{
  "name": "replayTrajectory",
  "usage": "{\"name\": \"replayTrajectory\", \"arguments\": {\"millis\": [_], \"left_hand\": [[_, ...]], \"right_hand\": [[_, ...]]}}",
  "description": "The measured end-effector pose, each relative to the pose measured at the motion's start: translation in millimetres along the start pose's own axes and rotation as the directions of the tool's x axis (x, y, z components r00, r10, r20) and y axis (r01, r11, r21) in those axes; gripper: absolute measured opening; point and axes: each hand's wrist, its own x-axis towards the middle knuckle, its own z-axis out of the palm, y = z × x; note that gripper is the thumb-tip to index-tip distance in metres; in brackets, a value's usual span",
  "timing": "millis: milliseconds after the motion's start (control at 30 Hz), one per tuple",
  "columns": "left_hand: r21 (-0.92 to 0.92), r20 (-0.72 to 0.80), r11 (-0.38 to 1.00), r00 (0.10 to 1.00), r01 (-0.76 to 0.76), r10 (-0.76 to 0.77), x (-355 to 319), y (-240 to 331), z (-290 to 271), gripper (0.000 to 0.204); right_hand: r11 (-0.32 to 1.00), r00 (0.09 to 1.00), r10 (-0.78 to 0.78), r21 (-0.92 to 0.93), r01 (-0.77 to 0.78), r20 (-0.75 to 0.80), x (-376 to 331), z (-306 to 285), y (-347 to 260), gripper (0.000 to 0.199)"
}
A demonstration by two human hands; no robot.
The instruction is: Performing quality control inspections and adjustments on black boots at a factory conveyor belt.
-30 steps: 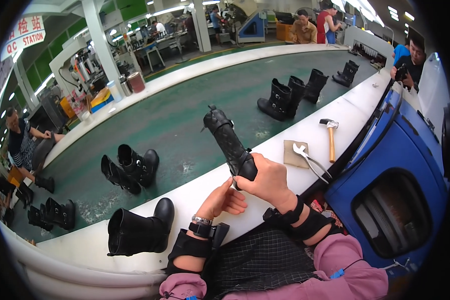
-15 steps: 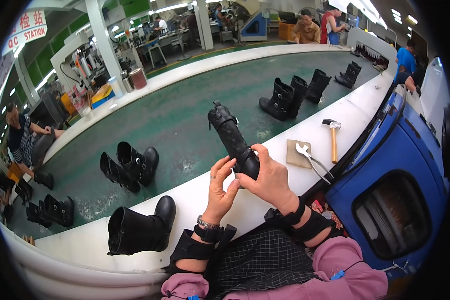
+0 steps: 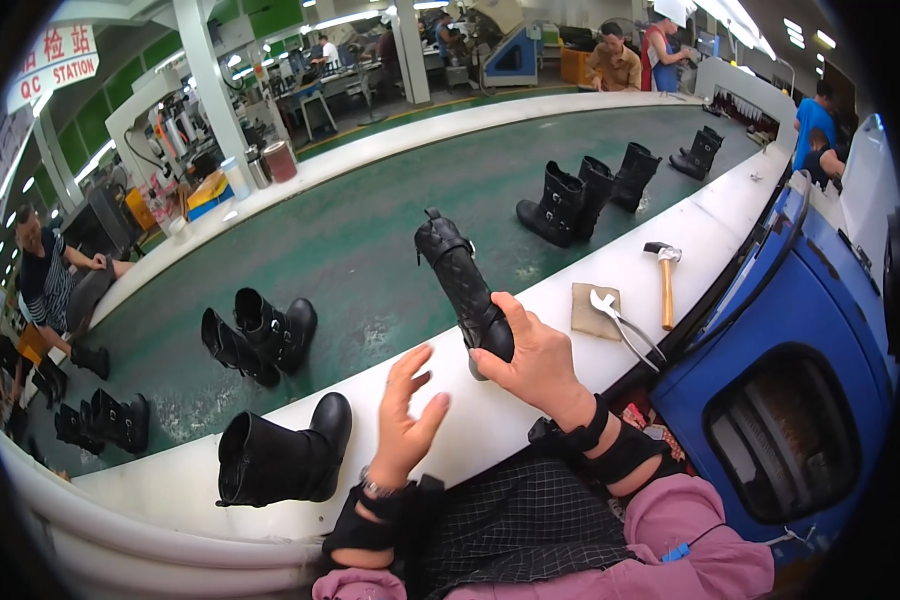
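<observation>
A black quilted boot (image 3: 460,282) is held up over the white ledge, its shaft pointing away and up to the left. My right hand (image 3: 535,362) grips it round the toe end, thumb on the near side. Apart from the boot, my left hand (image 3: 407,420) hovers to its left, fingers spread and holding nothing. Lying on its side at the left of the ledge is another black boot (image 3: 285,450), its toe to the right.
Claw hammer (image 3: 667,285), pliers (image 3: 625,328) and a tan pad (image 3: 594,308) lie on the ledge at right. Black boots (image 3: 262,333) stand on the green belt (image 3: 370,240), more (image 3: 560,203) farther right. A blue machine (image 3: 770,390) flanks my right. Co-workers sit beyond the belt.
My left hand has let go of the held boot and moved down and left, its fingers spreading. My right hand still holds the boot in nearly the same place.
</observation>
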Motion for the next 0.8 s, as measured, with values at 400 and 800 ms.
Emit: {"name": "replayTrajectory", "arguments": {"millis": [400,800], "left_hand": [[0.107,-0.149,0.989,0.985,0.100,-0.083,-24,46,-29,0.029],[-0.126,0.068,0.949,0.957,0.288,-0.281,77,-33,25,0.023]], "right_hand": [[0.982,0.960,0.181,0.015,-0.189,0.213,-13,-37,8,0.062],[0.758,0.887,0.428,0.467,-0.456,0.171,-86,-59,29,0.047]]}}
